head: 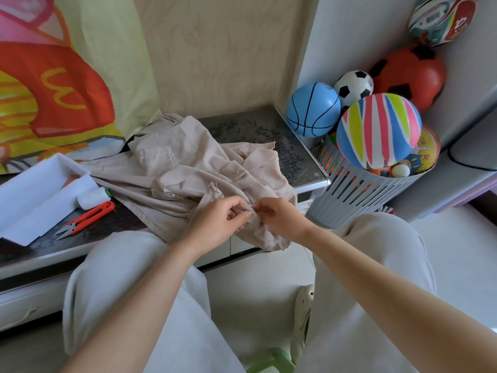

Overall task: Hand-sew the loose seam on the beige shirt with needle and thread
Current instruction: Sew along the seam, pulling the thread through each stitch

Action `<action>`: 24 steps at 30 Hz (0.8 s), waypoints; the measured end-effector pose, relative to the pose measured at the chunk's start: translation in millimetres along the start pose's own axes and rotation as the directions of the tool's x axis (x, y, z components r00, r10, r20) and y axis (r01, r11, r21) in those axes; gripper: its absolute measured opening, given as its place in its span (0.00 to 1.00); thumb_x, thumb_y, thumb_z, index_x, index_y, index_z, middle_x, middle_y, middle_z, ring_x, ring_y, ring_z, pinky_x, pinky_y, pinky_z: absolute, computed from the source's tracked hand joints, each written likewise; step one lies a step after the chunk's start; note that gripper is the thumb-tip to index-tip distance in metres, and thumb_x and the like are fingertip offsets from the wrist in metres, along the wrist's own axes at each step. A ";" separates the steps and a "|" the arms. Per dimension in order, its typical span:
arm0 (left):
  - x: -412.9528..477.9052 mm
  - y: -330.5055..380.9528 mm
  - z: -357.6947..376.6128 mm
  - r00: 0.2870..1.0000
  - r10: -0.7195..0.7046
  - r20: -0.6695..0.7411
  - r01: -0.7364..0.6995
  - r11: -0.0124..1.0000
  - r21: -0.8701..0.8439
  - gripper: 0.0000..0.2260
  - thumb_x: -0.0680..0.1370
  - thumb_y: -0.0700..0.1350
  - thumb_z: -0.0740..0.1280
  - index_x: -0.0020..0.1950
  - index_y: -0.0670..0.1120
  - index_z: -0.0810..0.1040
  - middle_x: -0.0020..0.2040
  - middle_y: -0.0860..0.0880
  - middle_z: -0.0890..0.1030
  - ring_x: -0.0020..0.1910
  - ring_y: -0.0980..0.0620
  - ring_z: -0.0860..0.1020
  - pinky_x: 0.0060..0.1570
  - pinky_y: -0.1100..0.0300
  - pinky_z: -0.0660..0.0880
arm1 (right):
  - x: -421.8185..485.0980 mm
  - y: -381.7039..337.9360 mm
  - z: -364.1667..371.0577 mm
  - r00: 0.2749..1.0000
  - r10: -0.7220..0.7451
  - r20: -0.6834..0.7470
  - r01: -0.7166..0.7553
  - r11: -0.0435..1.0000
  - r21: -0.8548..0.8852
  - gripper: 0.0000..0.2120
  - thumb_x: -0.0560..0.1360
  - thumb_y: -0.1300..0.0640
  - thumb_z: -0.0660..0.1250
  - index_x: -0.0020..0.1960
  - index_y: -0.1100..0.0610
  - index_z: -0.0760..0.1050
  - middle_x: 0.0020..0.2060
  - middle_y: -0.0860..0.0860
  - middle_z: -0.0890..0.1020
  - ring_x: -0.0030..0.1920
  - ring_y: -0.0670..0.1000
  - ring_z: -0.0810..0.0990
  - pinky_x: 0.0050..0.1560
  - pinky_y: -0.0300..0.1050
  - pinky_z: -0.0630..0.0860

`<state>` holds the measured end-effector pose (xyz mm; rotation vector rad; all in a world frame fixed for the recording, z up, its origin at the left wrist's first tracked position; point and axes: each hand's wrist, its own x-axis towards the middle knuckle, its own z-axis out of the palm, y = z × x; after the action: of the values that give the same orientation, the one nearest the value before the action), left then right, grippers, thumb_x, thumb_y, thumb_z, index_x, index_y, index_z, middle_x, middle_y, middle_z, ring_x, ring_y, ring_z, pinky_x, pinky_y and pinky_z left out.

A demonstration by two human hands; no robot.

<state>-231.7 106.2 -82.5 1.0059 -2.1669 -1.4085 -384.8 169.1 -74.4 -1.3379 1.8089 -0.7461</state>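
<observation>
Together, left hand [221,221] and right hand [279,219] pinch the beige shirt's [172,168] edge between them; needle unseen.

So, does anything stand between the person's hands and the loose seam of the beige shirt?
Nothing visible does. The left hand and the right hand both pinch one fold of the crumpled beige fabric shirt. The orange thread snips lie apart, to the left.

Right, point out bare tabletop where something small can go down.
Bare: the back right corner of the table, between the beige shirt and the blue ball. Also the front edge below the orange snips. Crowded: left side, with white box and thread spool.
</observation>
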 end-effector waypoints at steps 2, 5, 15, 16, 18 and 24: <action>1.5 -0.3 -0.5 1.000 -0.021 -0.016 0.020 0.999 -0.049 0.05 0.78 0.39 0.66 0.44 0.47 0.77 0.31 0.51 0.78 0.33 0.53 0.77 0.43 0.53 0.77 | -1.6 -1.2 -0.3 0.999 -0.014 0.048 0.015 0.999 -0.028 0.15 0.74 0.73 0.57 0.44 0.58 0.78 0.37 0.46 0.77 0.37 0.40 0.71 0.38 0.25 0.68; 1.4 3.7 -1.0 0.998 -0.060 -0.030 0.055 0.988 -0.147 0.06 0.78 0.38 0.65 0.43 0.48 0.76 0.31 0.48 0.78 0.31 0.55 0.76 0.40 0.60 0.76 | -1.2 -1.5 0.3 0.998 -0.022 0.066 0.027 0.996 -0.085 0.21 0.74 0.73 0.58 0.31 0.51 0.66 0.29 0.45 0.69 0.31 0.41 0.65 0.34 0.29 0.65; 2.2 2.5 -3.3 0.994 -0.093 -0.058 0.073 0.957 -0.279 0.06 0.78 0.37 0.66 0.44 0.46 0.78 0.30 0.48 0.77 0.30 0.58 0.75 0.34 0.67 0.74 | -2.8 2.5 -0.7 0.991 -0.092 -0.092 0.105 0.983 0.150 0.12 0.76 0.72 0.61 0.44 0.58 0.77 0.40 0.51 0.81 0.43 0.43 0.78 0.51 0.36 0.75; 2.2 2.3 -2.4 0.994 -0.095 -0.051 0.077 0.958 -0.277 0.06 0.78 0.37 0.66 0.44 0.46 0.78 0.30 0.48 0.76 0.29 0.58 0.74 0.34 0.67 0.74 | -2.9 1.4 -0.7 0.990 -0.099 -0.098 0.116 0.977 0.180 0.12 0.76 0.72 0.61 0.43 0.57 0.77 0.40 0.50 0.81 0.44 0.43 0.79 0.52 0.35 0.76; 2.4 3.8 -1.7 0.994 -0.096 -0.046 0.081 0.962 -0.260 0.06 0.78 0.36 0.66 0.44 0.46 0.78 0.30 0.47 0.76 0.29 0.58 0.74 0.34 0.68 0.74 | -2.8 -1.9 -0.4 0.988 -0.111 -0.107 0.134 0.962 0.236 0.13 0.76 0.72 0.61 0.44 0.56 0.76 0.42 0.50 0.81 0.44 0.42 0.80 0.53 0.34 0.76; 4.4 0.0 -0.2 0.992 -0.089 -0.091 0.066 0.970 -0.234 0.05 0.77 0.41 0.68 0.41 0.49 0.78 0.30 0.49 0.76 0.30 0.55 0.75 0.34 0.62 0.75 | -6.2 -9.3 4.7 0.990 -0.059 -0.131 0.099 0.939 0.329 0.07 0.80 0.65 0.58 0.49 0.59 0.75 0.45 0.54 0.81 0.45 0.45 0.79 0.51 0.35 0.76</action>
<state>-234.5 102.8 -82.7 1.0594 -1.8598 -1.5664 -374.9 172.3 -68.0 -1.1644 1.6329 -1.1432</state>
